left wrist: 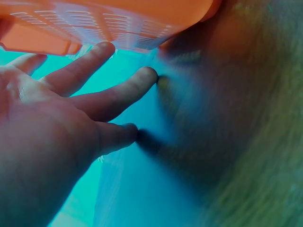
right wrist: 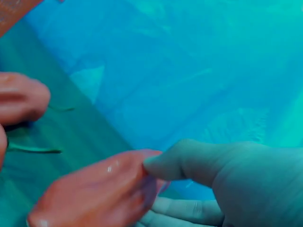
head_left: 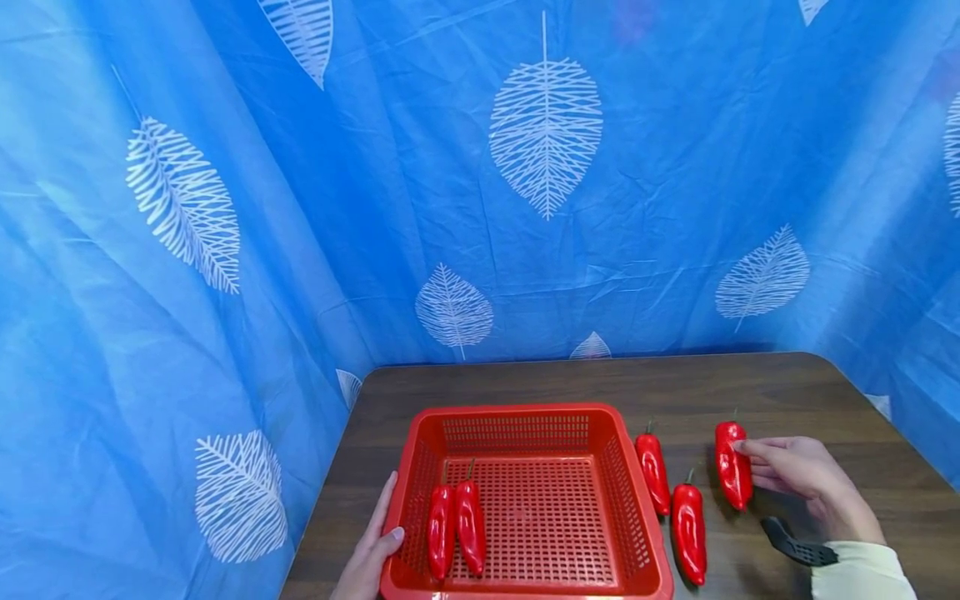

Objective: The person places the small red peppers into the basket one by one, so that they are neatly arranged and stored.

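My right hand point(head_left: 806, 471) pinches a glossy red pepper point(head_left: 732, 467) with a green stem, thumb on its near side. Close up in the right wrist view, the held pepper point(right wrist: 99, 189) tilts between the thumb and the fingers below. At the left side of a red plastic basket point(head_left: 517, 410), my left hand point(head_left: 369, 546) rests with its thumb at the rim. The left wrist view shows that hand's fingers point(left wrist: 128, 90) straight and spread, just beside the basket's slotted wall point(left wrist: 118, 23). Two red peppers point(head_left: 441, 532) lie side by side inside the basket, toward its left.
Between basket and right hand, two more red peppers, one farther back point(head_left: 652, 472) and one nearer point(head_left: 688, 533), lie on the dark wooden table point(head_left: 570, 379). A black strap point(head_left: 797, 546) stands out by the right sleeve point(head_left: 862, 571). Blue leaf-print curtains point(head_left: 652, 208) hang around the table.
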The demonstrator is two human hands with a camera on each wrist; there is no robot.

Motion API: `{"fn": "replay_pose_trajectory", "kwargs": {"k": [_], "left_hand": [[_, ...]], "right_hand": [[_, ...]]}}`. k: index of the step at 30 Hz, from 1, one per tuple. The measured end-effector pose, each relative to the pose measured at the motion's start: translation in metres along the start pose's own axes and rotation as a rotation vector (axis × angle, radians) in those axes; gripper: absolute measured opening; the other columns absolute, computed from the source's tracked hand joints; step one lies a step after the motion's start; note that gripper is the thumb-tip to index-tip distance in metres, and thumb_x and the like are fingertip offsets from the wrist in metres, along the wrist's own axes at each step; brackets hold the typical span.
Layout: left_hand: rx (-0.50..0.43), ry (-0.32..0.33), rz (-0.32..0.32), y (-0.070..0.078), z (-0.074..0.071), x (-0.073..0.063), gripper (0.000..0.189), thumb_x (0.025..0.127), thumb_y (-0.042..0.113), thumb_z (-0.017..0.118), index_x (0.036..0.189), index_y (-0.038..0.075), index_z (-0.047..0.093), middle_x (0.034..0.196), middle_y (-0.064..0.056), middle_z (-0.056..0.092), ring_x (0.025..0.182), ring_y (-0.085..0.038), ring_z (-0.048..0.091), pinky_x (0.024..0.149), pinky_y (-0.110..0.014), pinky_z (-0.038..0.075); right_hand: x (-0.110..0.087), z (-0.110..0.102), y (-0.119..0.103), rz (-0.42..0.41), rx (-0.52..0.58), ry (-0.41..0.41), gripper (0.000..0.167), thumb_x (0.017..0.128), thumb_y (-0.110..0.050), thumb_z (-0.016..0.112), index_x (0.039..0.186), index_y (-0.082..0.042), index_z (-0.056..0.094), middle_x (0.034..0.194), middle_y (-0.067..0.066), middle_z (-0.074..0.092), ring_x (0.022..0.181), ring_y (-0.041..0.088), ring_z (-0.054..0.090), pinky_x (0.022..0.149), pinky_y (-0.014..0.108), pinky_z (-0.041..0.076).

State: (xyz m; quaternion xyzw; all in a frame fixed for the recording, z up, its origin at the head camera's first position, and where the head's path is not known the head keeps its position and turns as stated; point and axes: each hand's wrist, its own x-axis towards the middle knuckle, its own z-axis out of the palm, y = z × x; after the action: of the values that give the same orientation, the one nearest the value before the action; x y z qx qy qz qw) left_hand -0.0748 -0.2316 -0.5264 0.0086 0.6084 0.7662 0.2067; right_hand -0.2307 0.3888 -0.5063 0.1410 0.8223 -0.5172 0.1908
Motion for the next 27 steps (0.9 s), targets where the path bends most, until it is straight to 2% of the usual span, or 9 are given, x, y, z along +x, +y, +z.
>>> {"fn": "replay_pose_trajectory", "kwargs": {"k": [5, 8, 13, 19, 27], "left_hand": [[0.011, 0.011, 0.002, 0.000, 0.000, 0.000, 0.083, 0.118, 0.026, 0.041, 0.173, 0.037, -0.019, 0.179, -0.031, -0.010, 0.153, -0.037, 0.042, 0.114, -0.059, 0.054], [0.011, 0.009, 0.005, -0.001, 0.000, 0.001, 0.082, 0.118, 0.025, 0.040, 0.173, 0.038, -0.019, 0.179, -0.031, -0.010, 0.153, -0.036, 0.042, 0.114, -0.059, 0.053], [0.014, 0.010, 0.008, -0.002, 0.000, 0.002, 0.081, 0.118, 0.025, 0.040, 0.174, 0.038, -0.018, 0.179, -0.031, -0.009, 0.154, -0.037, 0.042, 0.114, -0.059, 0.053], [0.016, 0.011, 0.014, -0.002, 0.000, 0.002, 0.082, 0.118, 0.026, 0.041, 0.173, 0.037, -0.018, 0.179, -0.031, -0.009, 0.155, -0.036, 0.040, 0.115, -0.058, 0.053], [0.003, 0.006, 0.012, -0.001, 0.001, 0.000, 0.082, 0.118, 0.029, 0.042, 0.174, 0.039, -0.017, 0.179, -0.032, -0.009, 0.153, -0.035, 0.042, 0.115, -0.058, 0.053]], "right_hand": [[-0.010, -0.007, -0.008, -0.039, 0.178, -0.070, 0.081, 0.113, -0.036, 0.062, 0.155, 0.026, 0.033, 0.109, 0.002, 0.081, 0.095, 0.016, 0.080, 0.091, 0.042, 0.068], [-0.018, -0.006, -0.018, -0.092, 0.210, -0.079, 0.082, 0.113, -0.036, 0.061, 0.157, 0.026, 0.030, 0.112, -0.002, 0.081, 0.096, 0.012, 0.079, 0.092, 0.039, 0.067], [-0.031, 0.001, -0.039, -0.159, 0.171, -0.077, 0.085, 0.113, -0.040, 0.061, 0.159, 0.023, 0.027, 0.120, 0.001, 0.080, 0.099, 0.011, 0.079, 0.092, 0.036, 0.067], [-0.044, 0.021, -0.066, -0.253, 0.154, -0.070, 0.081, 0.112, -0.037, 0.063, 0.159, 0.021, 0.031, 0.122, 0.004, 0.080, 0.100, 0.012, 0.080, 0.091, 0.036, 0.067], [-0.052, 0.050, -0.095, -0.364, 0.103, -0.104, 0.071, 0.111, -0.034, 0.065, 0.154, 0.018, 0.045, 0.130, 0.018, 0.078, 0.105, 0.021, 0.081, 0.092, 0.038, 0.068]]}}
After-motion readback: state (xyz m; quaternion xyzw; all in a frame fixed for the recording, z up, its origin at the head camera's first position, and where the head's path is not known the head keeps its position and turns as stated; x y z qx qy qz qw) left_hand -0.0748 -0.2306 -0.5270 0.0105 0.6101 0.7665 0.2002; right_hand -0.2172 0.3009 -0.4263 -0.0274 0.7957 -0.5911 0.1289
